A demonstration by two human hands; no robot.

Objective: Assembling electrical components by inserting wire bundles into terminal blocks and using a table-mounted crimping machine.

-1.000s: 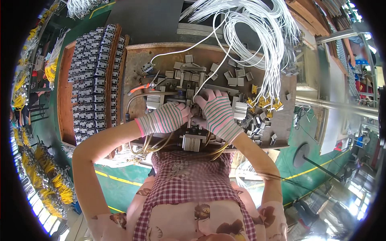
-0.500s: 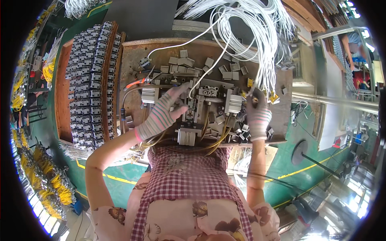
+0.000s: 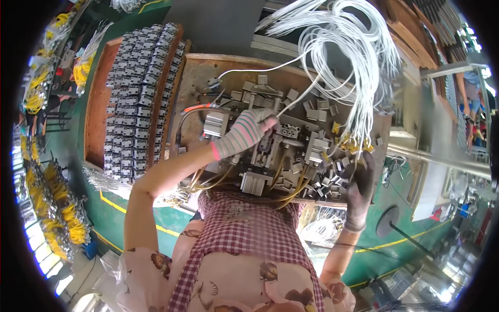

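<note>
My left hand [image 3: 243,135], in a striped glove, is closed in a pinch on a white cable [image 3: 298,98] above the metal fixture [image 3: 264,151] in the middle of the bench. From there the cable runs up to a large coiled bundle of white cables [image 3: 338,57]. My gloved right hand [image 3: 359,184] is at the bench's right side, just below the bundle's brass-coloured terminals [image 3: 353,144]. A thin pale strand shows by its fingers, but blur and dark glove fabric hide whether they grip it.
Left of the fixture, a wooden tray [image 3: 96,109] holds rows of grey-black connector blocks [image 3: 138,99]. Loose metal housings [image 3: 317,110] lie scattered over the bench. Orange-handled pliers [image 3: 197,107] rest at the left. A round black disc on a pole [image 3: 387,221] stands at right.
The whole view has shifted, with the bench now further right. My left hand has closed on the cable at the fixture. My right hand has drawn back toward me from the terminals.
</note>
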